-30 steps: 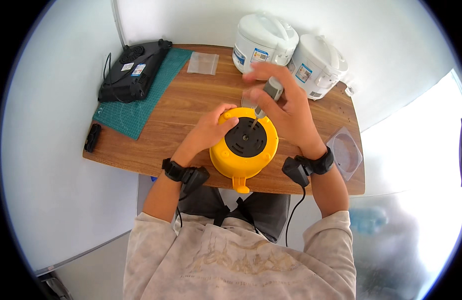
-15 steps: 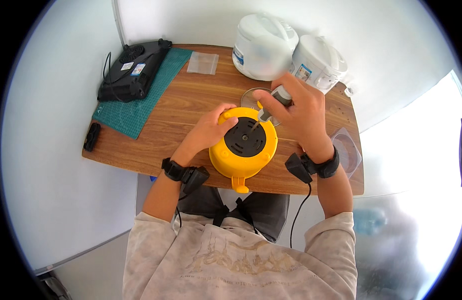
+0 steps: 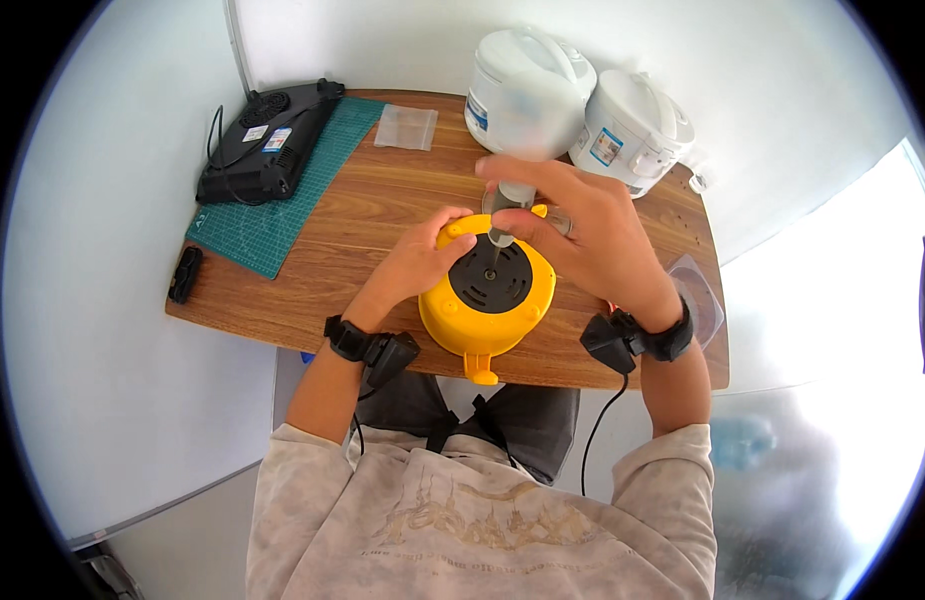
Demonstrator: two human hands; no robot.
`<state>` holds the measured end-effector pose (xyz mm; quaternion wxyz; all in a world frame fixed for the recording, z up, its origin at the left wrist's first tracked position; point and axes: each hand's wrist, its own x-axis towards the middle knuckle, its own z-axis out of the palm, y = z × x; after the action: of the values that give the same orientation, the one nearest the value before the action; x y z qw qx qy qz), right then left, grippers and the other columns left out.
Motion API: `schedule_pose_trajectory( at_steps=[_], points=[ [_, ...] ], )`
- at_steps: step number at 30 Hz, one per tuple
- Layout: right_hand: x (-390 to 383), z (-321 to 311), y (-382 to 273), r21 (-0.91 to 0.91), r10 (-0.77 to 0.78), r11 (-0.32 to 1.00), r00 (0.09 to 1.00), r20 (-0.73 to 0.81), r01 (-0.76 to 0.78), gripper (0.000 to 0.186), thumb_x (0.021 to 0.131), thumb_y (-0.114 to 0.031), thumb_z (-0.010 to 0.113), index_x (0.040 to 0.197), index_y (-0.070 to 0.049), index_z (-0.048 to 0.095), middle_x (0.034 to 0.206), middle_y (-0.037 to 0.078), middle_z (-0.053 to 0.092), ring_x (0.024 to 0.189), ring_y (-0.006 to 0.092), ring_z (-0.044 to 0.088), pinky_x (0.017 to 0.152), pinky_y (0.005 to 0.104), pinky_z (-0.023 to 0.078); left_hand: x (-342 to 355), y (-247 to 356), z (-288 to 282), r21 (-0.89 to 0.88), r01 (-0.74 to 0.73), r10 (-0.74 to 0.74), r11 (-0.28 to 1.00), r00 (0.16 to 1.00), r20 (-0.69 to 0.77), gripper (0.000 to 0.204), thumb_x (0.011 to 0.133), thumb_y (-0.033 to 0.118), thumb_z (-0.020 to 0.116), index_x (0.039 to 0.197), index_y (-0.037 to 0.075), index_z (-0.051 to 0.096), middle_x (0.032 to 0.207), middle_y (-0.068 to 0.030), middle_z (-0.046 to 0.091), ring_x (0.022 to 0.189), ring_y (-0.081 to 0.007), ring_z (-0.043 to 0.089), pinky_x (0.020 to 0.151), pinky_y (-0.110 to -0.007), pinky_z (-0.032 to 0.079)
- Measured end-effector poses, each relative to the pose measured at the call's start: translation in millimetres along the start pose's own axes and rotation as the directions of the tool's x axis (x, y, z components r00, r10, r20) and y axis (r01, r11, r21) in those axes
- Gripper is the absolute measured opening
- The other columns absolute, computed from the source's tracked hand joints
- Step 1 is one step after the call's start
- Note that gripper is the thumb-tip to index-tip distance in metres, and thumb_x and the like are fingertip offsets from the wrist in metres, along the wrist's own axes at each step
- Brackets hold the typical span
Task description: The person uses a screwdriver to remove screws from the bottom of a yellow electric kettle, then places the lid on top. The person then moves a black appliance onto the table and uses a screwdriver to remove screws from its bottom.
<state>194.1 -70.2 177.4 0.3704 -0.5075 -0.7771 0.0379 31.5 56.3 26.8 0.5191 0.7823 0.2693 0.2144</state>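
A yellow pot-like appliance lies bottom up near the table's front edge, its yellow tab toward me. Its round black slotted base plate faces upward. My left hand grips the far left side of the body, thumb over the edge of the base. In my right hand is a grey screwdriver, held nearly upright with its tip at the hole in the middle of the plate. Fingers and thumb close round the handle. Whether a screw sits under the tip is too small to tell.
Two white rice cookers stand at the back right. Back left, a black appliance with a cable rests on a green cutting mat. A clear plastic bag, a black object and a clear plastic tray are also on the table.
My right hand has shifted left and tipped the screwdriver from a slant to nearly upright over the plate's middle. My left hand and the yellow appliance have stayed in place.
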Motion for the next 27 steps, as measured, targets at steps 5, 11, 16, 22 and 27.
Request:
schedule_pose_trajectory(
  at_steps=[5,11,16,22,27],
  points=[
    [5.9,0.0,-5.3,-0.001,-0.016,1.0,0.999,-0.03,0.016,0.035,0.09,-0.006,0.07,0.125,-0.008,0.065,0.116,0.013,0.071,0.091,0.0336,0.07,0.079,0.0355,0.057,-0.1,-0.6,1.8,0.005,-0.019,0.019,1.0,1.0,-0.018,0.044,0.099,0.03,0.062,0.134,0.005,0.056,0.12,-0.0199,0.068,0.112,-0.0319,0.065,0.097,-0.038,0.049],
    [3.7,-4.2,0.4,0.005,0.016,1.0,1.0,-0.019,-0.016,0.033,0.086,-0.011,0.077,0.118,-0.007,0.069,0.111,0.011,0.073,0.088,0.0293,0.07,0.075,0.033,0.056,-2.3,-0.7,2.0,0.048,-0.033,0.035,0.998,0.998,-0.046,0.044,0.099,0.03,0.062,0.134,0.004,0.055,0.122,-0.0202,0.067,0.113,-0.0326,0.065,0.098,-0.038,0.049],
    [4.7,2.5,-6.1,-0.144,0.052,0.987,0.994,-0.093,-0.065,0.029,0.086,-0.017,0.078,0.111,-0.005,0.069,0.096,0.012,0.071,0.078,0.0305,0.067,0.068,0.0351,0.055,-0.9,-1.2,0.4,0.035,-0.005,0.005,0.999,1.0,-0.004,0.044,0.1,0.03,0.061,0.134,0.004,0.055,0.124,-0.0204,0.066,0.114,-0.0329,0.064,0.098,-0.038,0.049],
    [6.1,11.2,-0.8,-0.114,0.07,0.99,0.985,-0.161,-0.089,0.031,0.088,-0.016,0.078,0.117,-0.007,0.07,0.097,0.007,0.074,0.074,0.0169,0.07,0.074,0.0284,0.058,-0.2,-1.1,-0.3,0.026,-0.005,0.005,1.0,1.0,0.009,0.044,0.1,0.03,0.06,0.135,0.005,0.054,0.126,-0.02,0.065,0.116,-0.0328,0.063,0.101,-0.039,0.048],
    [0.5,9.9,11.3,0.061,0.249,0.968,0.951,-0.185,-0.242,0.037,0.091,-0.018,0.074,0.125,-0.009,0.061,0.084,0.015,0.07,0.07,0.0308,0.069,0.066,0.0354,0.057,2.4,-4.1,2.1,0.017,0.045,-0.046,0.999,0.999,0.026,0.044,0.101,0.032,0.059,0.136,0.006,0.054,0.129,-0.0203,0.064,0.118,-0.0328,0.063,0.102,-0.039,0.048]
  ],
)
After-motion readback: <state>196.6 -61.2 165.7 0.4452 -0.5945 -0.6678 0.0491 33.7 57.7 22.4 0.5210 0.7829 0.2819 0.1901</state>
